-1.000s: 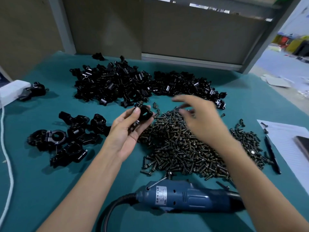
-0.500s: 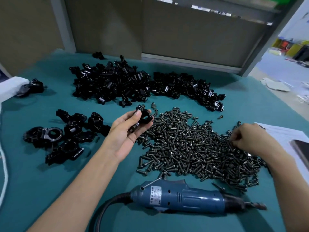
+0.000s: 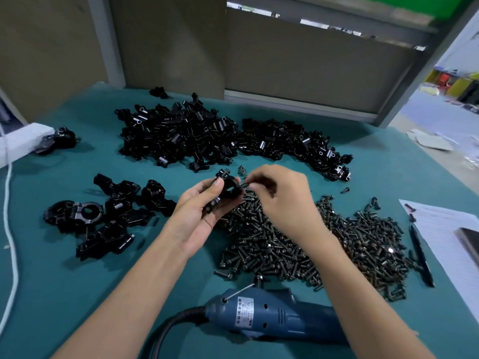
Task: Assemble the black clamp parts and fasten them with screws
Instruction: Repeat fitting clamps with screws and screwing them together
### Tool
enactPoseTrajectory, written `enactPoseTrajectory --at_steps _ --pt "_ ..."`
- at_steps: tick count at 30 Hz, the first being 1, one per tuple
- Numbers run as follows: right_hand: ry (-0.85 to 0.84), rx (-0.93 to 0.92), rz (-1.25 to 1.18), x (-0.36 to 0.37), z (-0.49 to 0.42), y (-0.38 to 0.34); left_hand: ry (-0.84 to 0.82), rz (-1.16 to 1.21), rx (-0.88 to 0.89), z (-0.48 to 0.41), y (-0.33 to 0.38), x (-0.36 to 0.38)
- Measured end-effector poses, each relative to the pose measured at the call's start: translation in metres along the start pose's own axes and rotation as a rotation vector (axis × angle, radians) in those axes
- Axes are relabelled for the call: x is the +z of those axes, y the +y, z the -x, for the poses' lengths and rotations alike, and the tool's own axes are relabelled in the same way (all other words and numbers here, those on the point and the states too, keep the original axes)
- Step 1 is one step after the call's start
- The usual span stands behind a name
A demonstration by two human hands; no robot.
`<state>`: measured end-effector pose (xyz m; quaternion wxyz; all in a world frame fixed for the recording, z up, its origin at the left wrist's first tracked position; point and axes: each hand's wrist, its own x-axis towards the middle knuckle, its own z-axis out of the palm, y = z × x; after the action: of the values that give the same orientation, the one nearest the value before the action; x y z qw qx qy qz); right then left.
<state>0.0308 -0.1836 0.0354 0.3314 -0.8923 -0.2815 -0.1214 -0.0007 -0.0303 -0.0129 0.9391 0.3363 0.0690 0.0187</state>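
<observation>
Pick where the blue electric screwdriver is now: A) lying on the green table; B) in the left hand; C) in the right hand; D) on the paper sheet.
A: the screwdriver lies on the table, while the left hand holds a black clamp and the right hand pinches a screw at it.

On the table (image 3: 51, 294), the clamp parts pile (image 3: 207, 138) lies upper centre. The screws heap (image 3: 324, 237) is below it at centre-right, with assembled clamps (image 3: 103, 216) mid-left. The electric screwdriver (image 3: 272, 317) lies bottom centre, and paper (image 3: 445, 234) and pen (image 3: 420, 255) are at the right edge.
</observation>
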Motion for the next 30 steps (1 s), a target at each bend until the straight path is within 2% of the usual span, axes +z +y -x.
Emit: enactPoseTrajectory --at_steps 6,12,17,21,24,27,28,30 --pt "-0.028 -0.09 0.05 0.013 -0.009 0.001 0.032 -0.004 0.002 -0.001 0.005 -0.001" --pt "0.131 -0.173 0.063 0.01 -0.01 0.002 -0.005 0.016 0.004 -0.001 0.004 0.0" --pt "0.09 -0.196 0.081 0.013 -0.013 0.005 0.009 0.026 -0.01 0.001 0.005 0.001" --pt "0.086 -0.12 -0.043 0.011 -0.012 0.005 0.018 -0.004 -0.009 0.001 0.005 0.001" --pt "-0.014 -0.073 -0.052 0.007 -0.012 0.004 0.022 -0.009 -0.022 0.002 0.004 0.001" --pt "-0.111 -0.012 -0.085 -0.008 -0.007 0.008 0.009 0.084 -0.031 0.001 0.004 0.0" --pt "-0.098 0.01 -0.056 -0.015 0.0 0.01 0.007 0.114 -0.037 0.001 0.004 -0.001" --pt "0.031 -0.009 0.039 -0.027 0.024 0.011 0.023 0.141 -0.047 0.0 0.004 -0.002"
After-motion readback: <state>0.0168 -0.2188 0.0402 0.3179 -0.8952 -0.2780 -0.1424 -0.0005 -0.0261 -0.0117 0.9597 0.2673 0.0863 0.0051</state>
